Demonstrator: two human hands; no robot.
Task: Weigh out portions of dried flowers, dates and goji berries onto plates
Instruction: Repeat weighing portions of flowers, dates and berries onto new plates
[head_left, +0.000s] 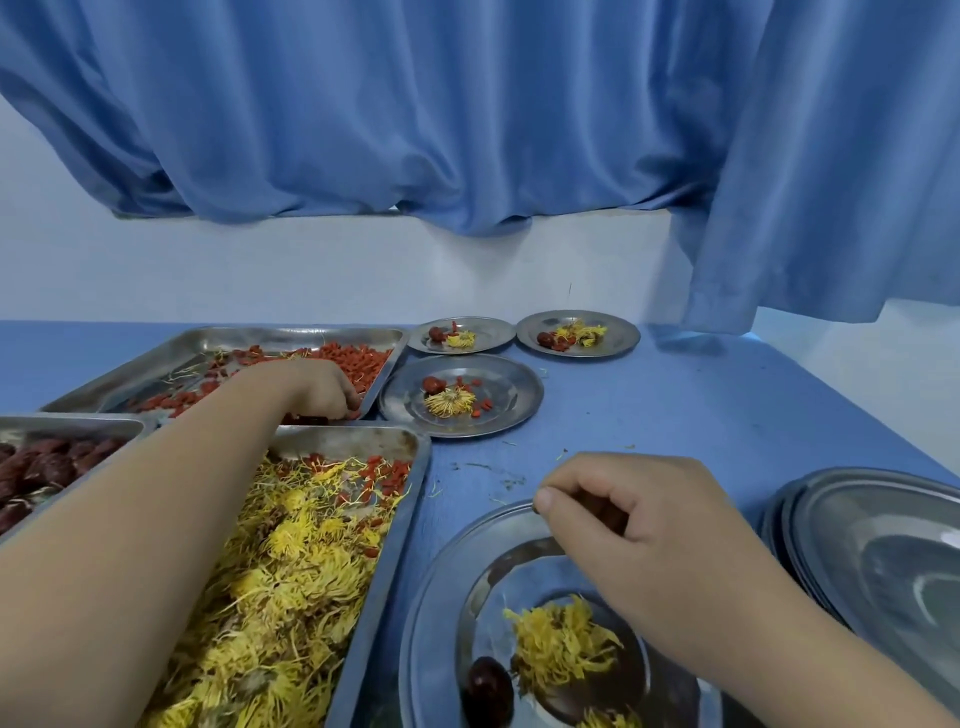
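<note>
Blue curtain (467, 104) above blue table (701, 405)

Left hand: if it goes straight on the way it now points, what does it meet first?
Probably the right wall of the goji berry tray, since the left hand points across its near corner; beyond stands a filled plate. Depth is unclear.

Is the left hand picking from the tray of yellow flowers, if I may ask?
No, the left hand reaches past the flower tray, its fingers among the goji berries in the far tray.
</note>
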